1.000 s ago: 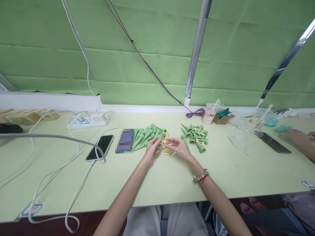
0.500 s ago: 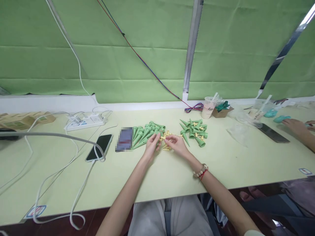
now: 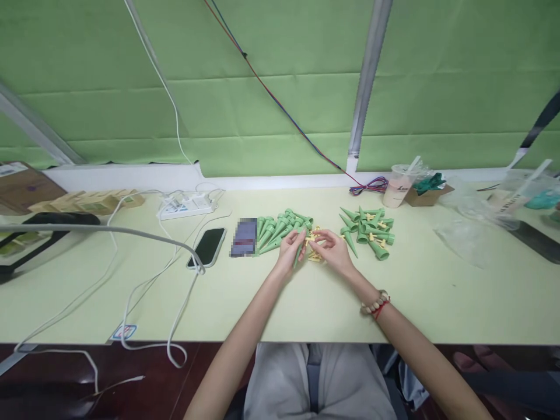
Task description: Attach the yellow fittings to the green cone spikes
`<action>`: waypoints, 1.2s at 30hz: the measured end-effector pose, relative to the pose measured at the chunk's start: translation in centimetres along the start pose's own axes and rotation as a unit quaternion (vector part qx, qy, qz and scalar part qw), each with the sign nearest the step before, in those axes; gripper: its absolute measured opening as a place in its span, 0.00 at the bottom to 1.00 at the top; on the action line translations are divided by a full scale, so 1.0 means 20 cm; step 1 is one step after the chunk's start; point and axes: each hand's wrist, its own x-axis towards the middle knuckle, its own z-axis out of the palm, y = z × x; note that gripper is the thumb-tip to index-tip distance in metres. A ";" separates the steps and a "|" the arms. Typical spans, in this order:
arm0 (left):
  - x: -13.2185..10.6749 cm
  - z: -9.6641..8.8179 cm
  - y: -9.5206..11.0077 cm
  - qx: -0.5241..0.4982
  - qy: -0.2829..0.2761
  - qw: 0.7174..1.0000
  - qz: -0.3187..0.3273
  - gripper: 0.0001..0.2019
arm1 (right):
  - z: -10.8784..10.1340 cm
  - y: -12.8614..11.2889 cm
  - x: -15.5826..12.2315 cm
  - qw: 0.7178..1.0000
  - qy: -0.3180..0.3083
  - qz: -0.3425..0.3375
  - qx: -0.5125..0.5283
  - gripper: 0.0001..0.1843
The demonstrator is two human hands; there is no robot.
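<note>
Left hand (image 3: 291,252): closed around one green cone (image 3: 298,256), tip pointing down toward the table (image 3: 420,309). Right hand (image 3: 333,249): fingers narrowed, tips just beside a small yellow peg (image 3: 308,240); whether they grip it cannot be told. Apparently done: a heap of green cones (image 3: 378,251) on the right, yellow pegs lying among them, several seemingly fitted in the cones' sides; exact count unclear. Apparently left: a row of green cones (image 3: 268,234) on the left, no pegs visible on them, and loose yellow pegs (image 3: 315,257) between the groups. Overall: seemingly partway, the held cone unfinished.
</note>
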 end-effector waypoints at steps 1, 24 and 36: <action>0.00 0.00 0.00 0.001 -0.005 1.000 -0.001 0.24 | -0.01 0.00 0.00 1.000 0.001 -0.006 -0.007 0.22; 0.01 -0.04 -0.04 0.210 -0.066 0.969 0.114 0.22 | -0.02 0.02 0.02 0.995 -0.093 0.020 -0.027 0.31; 0.03 -0.03 -0.01 0.085 -0.059 0.995 0.018 0.29 | -0.05 -0.03 0.04 1.000 -0.029 0.000 0.000 0.22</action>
